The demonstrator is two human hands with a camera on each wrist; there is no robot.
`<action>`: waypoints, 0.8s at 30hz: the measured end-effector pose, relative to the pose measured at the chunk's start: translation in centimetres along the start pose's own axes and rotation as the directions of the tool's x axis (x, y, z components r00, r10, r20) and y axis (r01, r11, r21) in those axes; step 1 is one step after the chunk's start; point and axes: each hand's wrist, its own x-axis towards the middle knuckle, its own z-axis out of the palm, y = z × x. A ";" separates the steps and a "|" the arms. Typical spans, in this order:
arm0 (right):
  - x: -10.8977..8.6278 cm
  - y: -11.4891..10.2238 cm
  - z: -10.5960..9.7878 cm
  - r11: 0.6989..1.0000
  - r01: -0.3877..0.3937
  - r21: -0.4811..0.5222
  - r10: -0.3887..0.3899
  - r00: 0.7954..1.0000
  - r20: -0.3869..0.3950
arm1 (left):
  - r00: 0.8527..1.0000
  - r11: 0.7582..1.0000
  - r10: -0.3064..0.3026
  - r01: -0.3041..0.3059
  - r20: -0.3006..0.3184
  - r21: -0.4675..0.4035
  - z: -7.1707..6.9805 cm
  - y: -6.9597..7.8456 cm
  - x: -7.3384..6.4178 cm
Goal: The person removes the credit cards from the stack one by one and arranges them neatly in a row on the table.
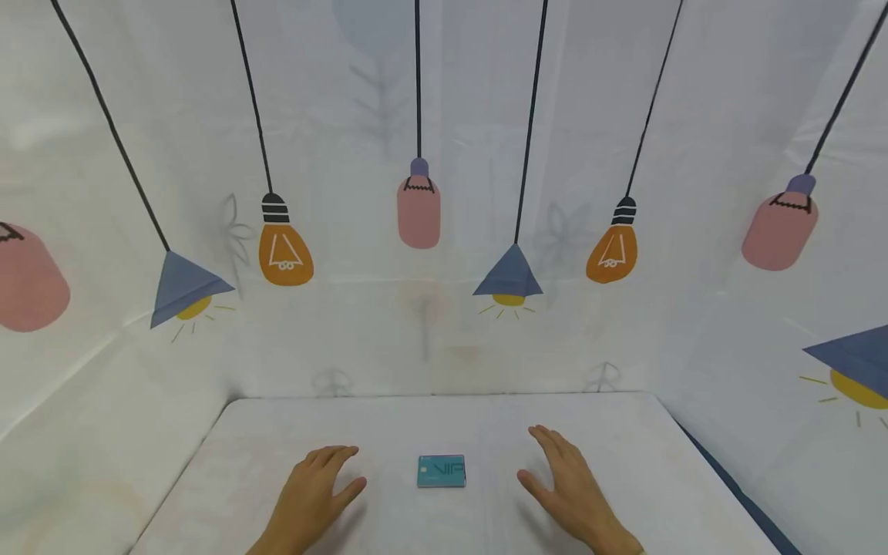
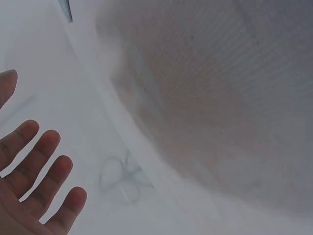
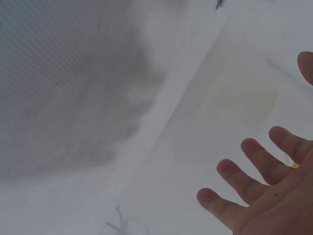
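Observation:
A teal card marked "VIP" (image 1: 441, 471) lies flat on the white table (image 1: 388, 420), midway between the two hands in the head view. To its left my left hand (image 1: 310, 493) is held over the table, thumb spread from the fingers and nothing in its grasp. My right hand (image 1: 572, 487) hovers to the card's right in much the same pose, also holding nothing. In the left wrist view the left fingers (image 2: 49, 142) are spread and relaxed. The right wrist view likewise has the right fingers (image 3: 234, 169) spread apart.
White fabric walls surround the table at the back and sides, printed with hanging lamps such as an orange bulb (image 1: 286, 254), a pink lamp (image 1: 418, 216) and a blue lampshade (image 1: 512, 271). A dark blue strip (image 1: 735, 489) runs along the table's right edge.

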 end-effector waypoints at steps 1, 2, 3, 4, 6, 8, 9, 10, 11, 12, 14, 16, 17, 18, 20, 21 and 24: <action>0.0 -0.1 0.1 1.000 0.002 -0.005 -0.002 1.000 0.001 | 1.000 1.000 0.005 -0.005 0.007 0.002 0.1 0.0 0.1; 0.1 -0.2 0.1 1.000 0.006 -0.010 -0.006 1.000 0.002 | 1.000 1.000 0.008 -0.009 0.013 0.003 0.2 0.1 0.2; 0.1 -0.4 0.1 1.000 0.009 -0.016 -0.009 1.000 0.003 | 1.000 1.000 0.015 -0.015 0.019 0.004 0.3 0.1 0.3; 0.2 -0.6 0.1 1.000 0.011 -0.022 -0.010 1.000 0.008 | 0.999 1.000 0.020 -0.020 0.027 0.005 0.4 0.1 0.4; 0.3 -0.8 0.1 0.999 0.024 -0.038 -0.024 1.000 0.015 | 0.998 1.000 0.029 -0.029 0.052 0.005 0.5 0.2 0.6; 0.6 -1.1 0.3 0.998 0.049 -0.045 -0.047 0.999 0.026 | 0.997 0.999 0.051 -0.051 0.065 -0.001 0.6 0.3 0.8; 0.8 -1.2 0.4 0.997 0.062 -0.047 -0.061 0.998 0.033 | 0.995 0.998 0.066 -0.066 0.069 -0.004 0.7 0.3 0.9; 1.0 -1.2 0.6 0.996 0.076 -0.049 -0.074 0.996 0.042 | 0.995 0.997 0.077 -0.077 0.070 -0.008 0.8 0.4 1.1; 1.2 -1.3 0.8 0.995 0.090 -0.048 -0.088 0.995 0.051 | 0.994 0.996 0.087 -0.086 0.069 -0.008 0.9 0.5 1.2; 1.4 -1.4 0.9 0.994 0.102 -0.043 -0.099 0.993 0.062 | 0.993 0.995 0.099 -0.099 0.063 -0.009 1.1 0.6 1.3; 1.7 -1.5 1.4 0.991 0.125 -0.041 -0.121 0.989 0.083 | 0.992 0.994 0.108 -0.107 0.070 -0.013 1.4 0.8 1.5; 2.0 -1.6 1.8 0.988 0.149 -0.042 -0.144 0.986 0.088 | 0.990 0.994 0.110 -0.108 0.088 -0.024 1.8 1.0 1.8; 2.1 -1.7 2.0 0.986 0.163 -0.041 -0.159 0.983 0.087 | 0.989 0.994 0.112 -0.110 0.099 -0.028 2.0 1.1 1.9; 2.2 -1.7 2.2 0.983 0.177 -0.044 -0.173 0.981 0.083 | 0.987 0.993 0.114 -0.111 0.110 -0.037 2.1 1.2 2.1; 2.4 -1.9 2.6 0.980 0.193 -0.040 -0.189 0.979 0.081 | 0.984 0.992 0.122 -0.116 0.130 -0.050 2.4 1.4 2.4; 2.5 -2.0 2.8 0.980 0.195 -0.034 -0.192 0.978 0.083 | 0.982 0.991 0.126 -0.120 0.137 -0.052 2.6 1.5 2.5; 2.7 -2.3 3.2 0.982 0.187 -0.023 -0.183 0.976 0.117 | 0.976 0.989 0.140 -0.132 0.168 -0.059 3.1 1.7 2.9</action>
